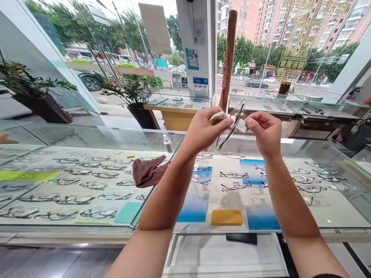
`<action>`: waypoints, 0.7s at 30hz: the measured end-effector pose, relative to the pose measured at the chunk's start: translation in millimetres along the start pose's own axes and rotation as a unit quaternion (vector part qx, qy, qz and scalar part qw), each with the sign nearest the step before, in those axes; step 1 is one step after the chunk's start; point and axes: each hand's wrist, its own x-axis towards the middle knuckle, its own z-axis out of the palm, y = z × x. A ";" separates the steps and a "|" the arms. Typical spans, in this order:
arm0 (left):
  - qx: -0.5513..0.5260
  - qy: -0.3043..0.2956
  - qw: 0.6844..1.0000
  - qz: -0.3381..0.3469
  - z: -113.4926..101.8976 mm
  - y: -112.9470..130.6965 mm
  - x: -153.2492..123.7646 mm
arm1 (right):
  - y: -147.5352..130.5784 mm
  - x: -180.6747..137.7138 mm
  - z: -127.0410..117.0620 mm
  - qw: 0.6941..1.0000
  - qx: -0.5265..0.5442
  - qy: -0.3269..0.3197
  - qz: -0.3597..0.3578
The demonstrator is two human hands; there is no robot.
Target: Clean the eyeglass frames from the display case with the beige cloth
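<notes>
My left hand (210,129) is raised over the glass counter, with thumb and fingers pinching a pair of eyeglasses (231,133) that stands tilted, nearly edge-on. A small pale tag (241,125) sits by the frame, and my right hand (265,129) has its thumb and forefinger closed on the tag's right end. A short beige piece (217,116) shows at the left fingers; its kind is unclear. Just beyond that hand rises a brown stick (228,58) with red markings. Whether the hand touches the stick is hidden.
Below, the glass display case (226,227) contains rows of eyeglasses (234,175). A brown cloth (149,172) and a white spray bottle (167,144) are on the left, and a yellow case (226,217) is near the front. Another hand (7,138) shows at the left edge.
</notes>
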 end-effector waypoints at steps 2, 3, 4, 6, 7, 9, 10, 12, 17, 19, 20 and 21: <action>-0.023 0.028 0.999 0.008 -1.3 6.6 -3.2 | -9.1 4.2 -0.7 0.999 -0.010 0.020 -0.027; -0.029 0.037 0.999 0.010 -1.8 8.8 -4.2 | -11.7 5.2 -2.3 0.999 -0.014 0.034 -0.038; -0.033 0.042 0.998 0.011 -2.3 10.4 -5.0 | -13.4 5.4 -4.3 0.998 -0.016 0.048 -0.047; -0.037 0.045 0.998 0.012 -2.8 11.7 -5.5 | -14.7 4.2 -8.3 0.996 -0.017 0.069 -0.062; -0.039 0.045 0.998 0.012 -2.6 11.5 -5.4 | -14.9 2.9 -9.7 0.995 -0.016 0.071 -0.067; -0.043 0.044 0.998 0.014 -1.0 10.1 -5.2 | -15.4 0.0 -10.5 0.997 -0.007 0.056 -0.061; -0.045 0.045 0.998 0.016 0.5 9.0 -5.1 | -15.6 -1.4 -10.0 0.998 -0.003 0.038 -0.051; -0.047 0.051 0.997 0.018 4.8 6.5 -5.6 | -15.8 -3.5 -7.8 1.000 0.006 -0.003 -0.027; -0.041 0.067 0.997 0.023 17.7 1.2 -9.5 | -14.1 -3.4 -3.6 0.998 0.034 -0.047 -0.001; -0.038 0.067 0.997 0.031 21.7 -0.7 -10.8 | -13.8 -2.3 -3.6 0.998 0.047 -0.049 0.001; -0.038 0.067 0.996 0.034 23.3 -1.7 -11.1 | -13.8 -1.7 -3.8 0.997 0.053 -0.050 0.001; -0.038 0.068 0.996 0.039 24.7 -2.7 -11.2 | -13.8 -1.1 -4.0 0.997 0.057 -0.052 0.002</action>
